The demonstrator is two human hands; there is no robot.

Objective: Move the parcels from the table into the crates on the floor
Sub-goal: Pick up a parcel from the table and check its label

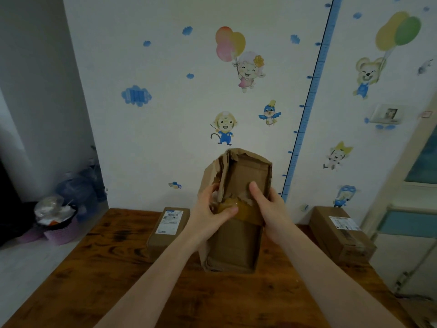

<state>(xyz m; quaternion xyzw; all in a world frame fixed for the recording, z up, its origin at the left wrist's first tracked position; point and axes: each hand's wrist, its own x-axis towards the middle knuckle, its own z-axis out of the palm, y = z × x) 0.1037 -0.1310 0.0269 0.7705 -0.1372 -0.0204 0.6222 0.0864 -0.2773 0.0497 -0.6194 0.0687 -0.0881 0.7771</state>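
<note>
3 brown cardboard parcels: the middle parcel [234,245] is upright over the table [94,268], its top end torn open and crumpled, with yellow tape across its front. The left parcel [165,228] lies flat just behind it with a white label on top. The right parcel [343,233], also labelled, lies at the table's right edge.

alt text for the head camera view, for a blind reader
The left hand and right hand grip the sides of a torn cardboard box stood on end at a wooden table. A labelled left parcel and right parcel lie on either side.
</note>
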